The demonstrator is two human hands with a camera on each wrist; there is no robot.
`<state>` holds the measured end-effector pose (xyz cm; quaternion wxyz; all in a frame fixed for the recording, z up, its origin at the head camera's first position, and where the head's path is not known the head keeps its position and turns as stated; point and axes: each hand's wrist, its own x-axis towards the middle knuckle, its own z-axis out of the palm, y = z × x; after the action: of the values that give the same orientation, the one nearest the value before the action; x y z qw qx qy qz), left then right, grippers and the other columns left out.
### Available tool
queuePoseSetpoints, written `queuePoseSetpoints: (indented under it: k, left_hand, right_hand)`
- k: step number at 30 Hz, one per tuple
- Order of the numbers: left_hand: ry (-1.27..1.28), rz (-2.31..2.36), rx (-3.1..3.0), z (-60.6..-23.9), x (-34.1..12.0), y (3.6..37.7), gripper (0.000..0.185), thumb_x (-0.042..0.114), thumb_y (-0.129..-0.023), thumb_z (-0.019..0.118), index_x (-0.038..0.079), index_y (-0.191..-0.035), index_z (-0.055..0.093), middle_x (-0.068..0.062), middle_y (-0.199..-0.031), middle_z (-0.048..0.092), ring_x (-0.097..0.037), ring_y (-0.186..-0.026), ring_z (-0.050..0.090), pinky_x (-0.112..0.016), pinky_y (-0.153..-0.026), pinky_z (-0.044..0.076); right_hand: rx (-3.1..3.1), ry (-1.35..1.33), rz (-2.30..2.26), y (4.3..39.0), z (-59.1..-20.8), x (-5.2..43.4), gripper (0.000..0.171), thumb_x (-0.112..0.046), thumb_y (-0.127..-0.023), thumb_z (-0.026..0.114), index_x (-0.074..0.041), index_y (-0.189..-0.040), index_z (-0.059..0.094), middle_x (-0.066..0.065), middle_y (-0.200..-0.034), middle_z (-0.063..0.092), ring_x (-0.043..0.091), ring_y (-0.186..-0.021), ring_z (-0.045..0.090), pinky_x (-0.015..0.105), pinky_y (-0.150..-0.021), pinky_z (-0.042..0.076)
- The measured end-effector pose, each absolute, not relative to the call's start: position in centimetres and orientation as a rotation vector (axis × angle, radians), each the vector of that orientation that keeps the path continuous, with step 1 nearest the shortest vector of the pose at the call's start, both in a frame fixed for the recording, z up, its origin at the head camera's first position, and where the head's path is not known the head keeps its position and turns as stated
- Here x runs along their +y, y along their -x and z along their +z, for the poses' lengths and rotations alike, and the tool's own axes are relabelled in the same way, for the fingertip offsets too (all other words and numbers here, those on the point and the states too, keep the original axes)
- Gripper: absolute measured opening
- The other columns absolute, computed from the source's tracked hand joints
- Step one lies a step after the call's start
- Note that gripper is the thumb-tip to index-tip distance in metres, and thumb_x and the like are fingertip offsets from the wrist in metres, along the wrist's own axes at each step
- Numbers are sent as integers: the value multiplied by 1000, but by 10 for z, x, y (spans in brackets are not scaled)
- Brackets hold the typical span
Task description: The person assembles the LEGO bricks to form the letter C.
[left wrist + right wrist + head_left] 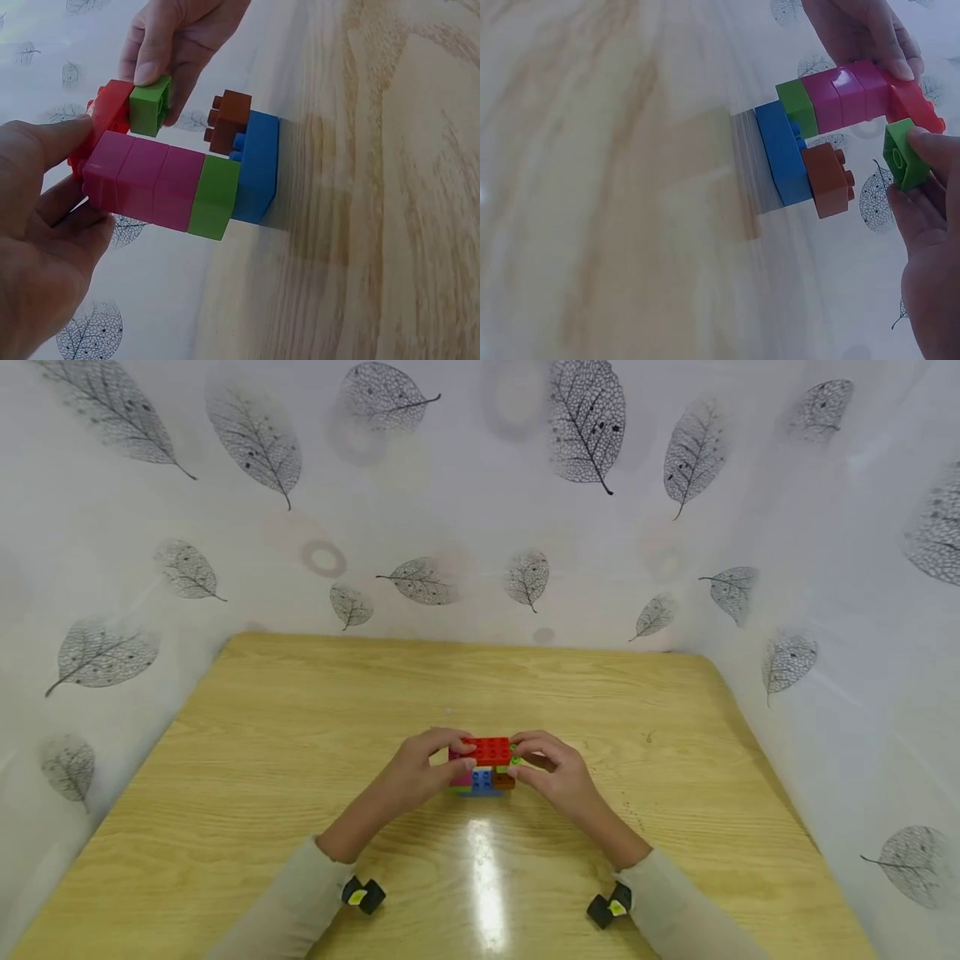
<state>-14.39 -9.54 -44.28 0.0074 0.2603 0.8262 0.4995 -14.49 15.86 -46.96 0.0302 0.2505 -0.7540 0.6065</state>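
Observation:
A blocky build of toy bricks stands on the table. Its base is a long blue brick (259, 169), with a brown brick (827, 180) on one end. From the other end rises a column: a green brick (214, 196) at the bottom, then several pink bricks (150, 180). Across the column's top lies a red brick (492, 750) with studs, which my left hand (417, 770) grips by its end. My right hand (558, 774) pinches a small green brick (904, 155) against or close to the red one, above the brown brick; whether they are joined I cannot tell.
The wooden table (360, 685) extends around the build. White sheeting with a leaf print (480, 527) walls it in at the back and sides. Dark wrist-worn devices (363, 895) sit by both cuffs.

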Motion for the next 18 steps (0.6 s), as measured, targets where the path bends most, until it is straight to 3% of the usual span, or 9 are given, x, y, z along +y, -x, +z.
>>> queuePoseSetpoints:
  k: [8, 14, 18]
  left_hand:
    - [-814, 1575, 2604, -444, -97, 145, 9, 32, -90, 65, 27, -85, 60, 4, -119, 62, -17, -111, 56, -51, -97, 47]
    - [-781, 1593, 2592, -445, -95, 143, 10, 29, -89, 67, 25, -84, 60, 3, -120, 63, -19, -114, 56, -51, -97, 46]
    - [-769, 1598, 2579, -445, -94, 142, 10, 30, -89, 67, 25, -84, 61, 2, -122, 62, -20, -115, 56, -53, -97, 46]
  right_hand:
    - [-2329, -921, 1859, 141, -447, 154, 23, 10, -81, 69, 3, -101, 60, 21, -119, 56, 13, -114, 55, 46, -94, 48]
    - [-2324, -947, 1687, 137, -443, 153, 22, 10, -78, 72, 3, -96, 62, 20, -112, 61, 32, -106, 60, 48, -86, 51]
    - [-2313, -948, 1654, 135, -443, 154, 20, 10, -77, 72, 3, -94, 63, 19, -110, 62, 36, -104, 60, 48, -85, 52]
